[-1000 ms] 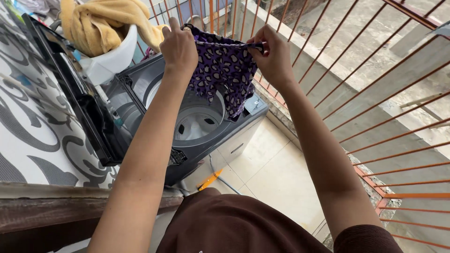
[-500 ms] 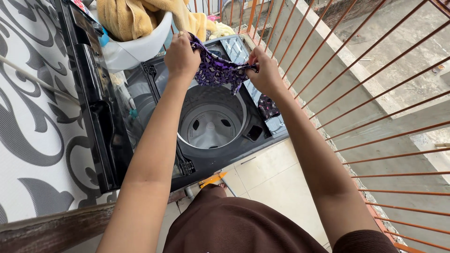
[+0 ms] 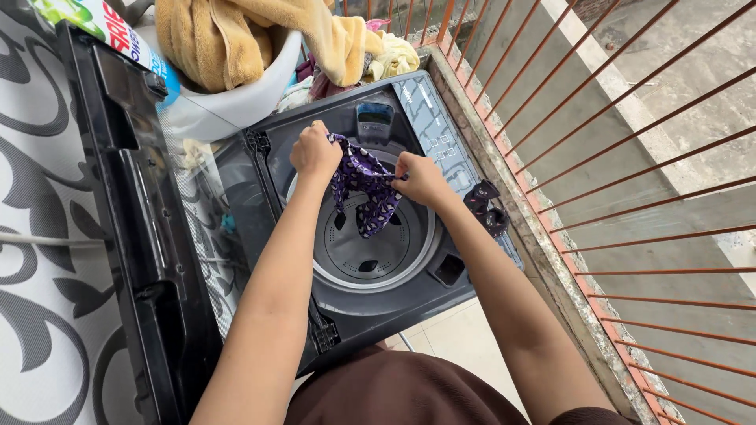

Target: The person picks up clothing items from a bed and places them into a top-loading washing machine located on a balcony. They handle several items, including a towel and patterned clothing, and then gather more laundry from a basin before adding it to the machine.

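Both hands are pinching the top edge of a small purple spotted garment (image 3: 368,189) over the open washer drum (image 3: 370,244), left hand (image 3: 315,152) and right hand (image 3: 417,177) fingers closed on it (looking light, limp, best gripped at that hem).

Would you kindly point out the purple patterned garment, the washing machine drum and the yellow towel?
purple patterned garment (image 3: 368,193), head view, hanging middle of the cloth.
washing machine drum (image 3: 354,253), head view, bare drum floor.
yellow towel (image 3: 213,39), head view, bunched folds in the basin.
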